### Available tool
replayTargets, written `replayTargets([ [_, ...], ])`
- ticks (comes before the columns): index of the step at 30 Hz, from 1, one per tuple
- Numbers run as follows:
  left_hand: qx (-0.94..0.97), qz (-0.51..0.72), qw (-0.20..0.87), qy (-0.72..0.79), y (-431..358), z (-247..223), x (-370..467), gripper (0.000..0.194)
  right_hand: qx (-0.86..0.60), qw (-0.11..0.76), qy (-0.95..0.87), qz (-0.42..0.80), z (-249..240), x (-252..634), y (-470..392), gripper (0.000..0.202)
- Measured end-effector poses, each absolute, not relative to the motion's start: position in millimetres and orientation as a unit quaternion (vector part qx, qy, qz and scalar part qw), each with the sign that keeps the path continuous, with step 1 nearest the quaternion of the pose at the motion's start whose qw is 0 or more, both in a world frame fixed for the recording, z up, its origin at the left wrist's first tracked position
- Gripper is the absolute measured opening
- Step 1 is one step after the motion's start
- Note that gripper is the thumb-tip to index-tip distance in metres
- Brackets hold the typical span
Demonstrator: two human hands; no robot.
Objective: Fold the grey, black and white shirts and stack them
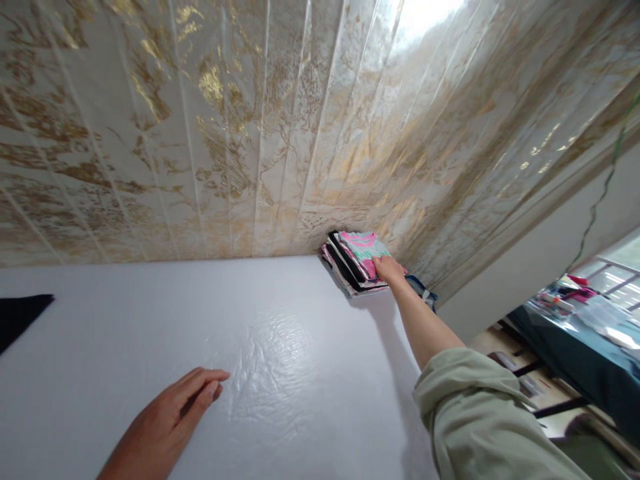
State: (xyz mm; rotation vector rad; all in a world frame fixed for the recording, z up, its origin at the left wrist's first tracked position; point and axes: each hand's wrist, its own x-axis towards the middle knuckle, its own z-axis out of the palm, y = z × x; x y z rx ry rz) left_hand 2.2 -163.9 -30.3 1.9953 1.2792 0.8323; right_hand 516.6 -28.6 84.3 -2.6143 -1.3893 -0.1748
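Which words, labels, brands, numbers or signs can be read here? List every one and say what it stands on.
None can be read with certainty.
Green lettering on the gray and pink garment atop the folded stack, beside the right hand: too small and blurred to read.
Items on the far table at the right: too small and blurred to show any readable text.

Glossy wrinkled tabletop point(305, 340), matt cloth garments point(355, 259), shiny gold-patterned curtain point(245, 133)
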Motion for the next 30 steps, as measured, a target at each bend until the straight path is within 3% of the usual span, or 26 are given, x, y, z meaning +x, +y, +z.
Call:
replayTargets([
  [10,0.763,0.315,0.297,0.480,-163.8,-30.2,2.3,0.037,-0.850,0.122,-0.496,-0.128,109.2,529.4,-63.7,0.048],
  [19,0.770,0.321,0.279,0.476,-161.7,-30.6,3.6,0.039,-0.684,0.089,-0.676,-0.258,77.1,516.8,-99.7,0.047],
  [24,0.766,0.319,0.283,0.480,-162.6,-28.8,4.2,0.039,-0.699,0.131,-0.662,-0.237,75.2,517.1,-87.3,0.035],
  [30,0.767,0.313,0.291,0.479,-163.3,-28.4,3.0,0.039,-0.709,0.184,-0.642,-0.228,62.5,511.9,-85.0,0.039],
])
